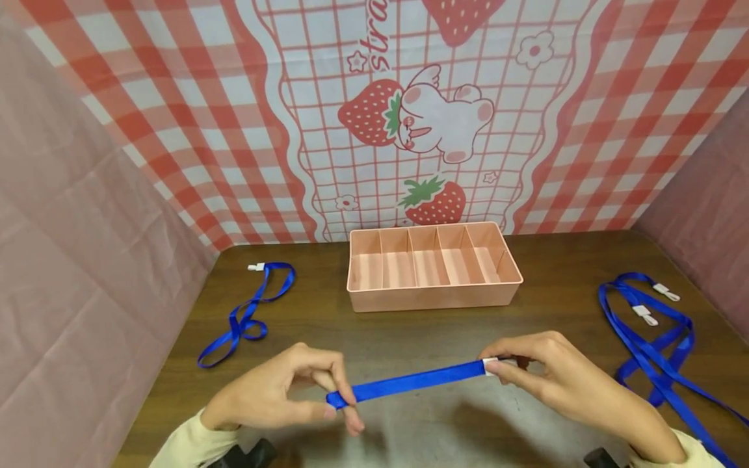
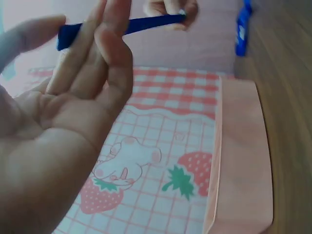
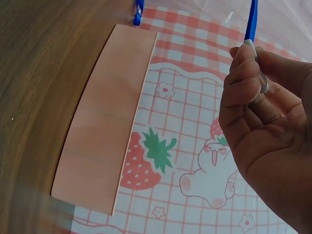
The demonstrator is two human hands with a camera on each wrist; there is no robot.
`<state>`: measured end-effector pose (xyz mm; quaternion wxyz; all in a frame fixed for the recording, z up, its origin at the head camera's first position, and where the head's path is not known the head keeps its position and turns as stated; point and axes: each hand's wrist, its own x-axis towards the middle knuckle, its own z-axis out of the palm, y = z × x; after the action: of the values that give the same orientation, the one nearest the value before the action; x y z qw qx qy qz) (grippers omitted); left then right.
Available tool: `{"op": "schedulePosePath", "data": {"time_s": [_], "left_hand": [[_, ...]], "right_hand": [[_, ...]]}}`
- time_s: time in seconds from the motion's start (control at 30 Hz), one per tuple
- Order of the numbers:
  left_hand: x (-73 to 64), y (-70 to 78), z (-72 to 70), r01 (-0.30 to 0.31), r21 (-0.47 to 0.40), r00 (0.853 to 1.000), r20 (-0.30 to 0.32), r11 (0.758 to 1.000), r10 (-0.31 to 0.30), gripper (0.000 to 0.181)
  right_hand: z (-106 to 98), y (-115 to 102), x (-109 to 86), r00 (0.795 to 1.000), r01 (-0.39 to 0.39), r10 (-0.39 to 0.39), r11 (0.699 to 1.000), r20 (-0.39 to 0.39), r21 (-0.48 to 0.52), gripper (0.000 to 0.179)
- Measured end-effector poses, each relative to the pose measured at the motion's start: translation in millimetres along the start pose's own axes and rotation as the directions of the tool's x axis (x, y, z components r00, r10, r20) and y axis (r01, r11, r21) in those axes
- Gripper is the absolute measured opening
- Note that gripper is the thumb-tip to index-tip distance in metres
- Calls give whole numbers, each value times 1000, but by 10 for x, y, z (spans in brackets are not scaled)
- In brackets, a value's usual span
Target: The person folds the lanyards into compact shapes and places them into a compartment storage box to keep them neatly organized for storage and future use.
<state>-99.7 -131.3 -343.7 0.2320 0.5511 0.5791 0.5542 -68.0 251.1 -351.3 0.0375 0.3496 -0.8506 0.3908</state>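
Leftmost from where I stand, a thin blue ribbon lanyard with a white plastic clip (image 1: pixel 236 328) lies loosely looped on the dark wooden surface (image 1: pixel 316 312). The left hand (image 1: pixel 254 393) pinches one end of a flat blue ribbon band (image 1: pixel 421 382), held taut above the surface; its folding looks part done. Behind stands a pink plastic five-compartment box (image 1: pixel 435 301), no lanyard visible inside. The right hand (image 1: pixel 562 374) pinches the band's white end, mostly hidden by fingers; I can't count layers. Far right, tangled blue lanyards (image 1: pixel 681 351), apparently unfolded, run out of view.
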Motion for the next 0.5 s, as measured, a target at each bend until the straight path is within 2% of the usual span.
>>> {"op": "schedulePosePath", "data": {"time_s": [0.1, 0.2, 0.3, 0.37, 0.43, 0.5], "left_hand": [[8, 20, -29, -25, -77, 999, 28, 997, 27, 19], [32, 23, -67, -19, -112, 1000, 4, 994, 20, 18], [60, 2, -115, -25, -123, 998, -53, 992, 19, 18], [85, -13, -145, -48, -99, 995, -96, 994, 38, 18], [101, -25, -169, -75, -35, 988, -136, 997, 69, 16], [118, -33, -182, -106, 40, 983, -149, 994, 111, 15]], "right_hand": [[-16, 4, 35, 1000, 10, -10, 1000, 1, -6, 26], [-45, 18, 71, 1000, 11, -11, 1000, -13, -25, 27], [-63, 34, 113, 1000, 3, -4, 999, -24, -40, 27], [-69, 43, 133, 1000, -8, 7, 999, -19, -34, 25], [-70, 53, 145, 1000, -19, 18, 1000, -11, -19, 24], [-66, 64, 154, 1000, -24, 24, 1000, -3, -7, 23]]}}
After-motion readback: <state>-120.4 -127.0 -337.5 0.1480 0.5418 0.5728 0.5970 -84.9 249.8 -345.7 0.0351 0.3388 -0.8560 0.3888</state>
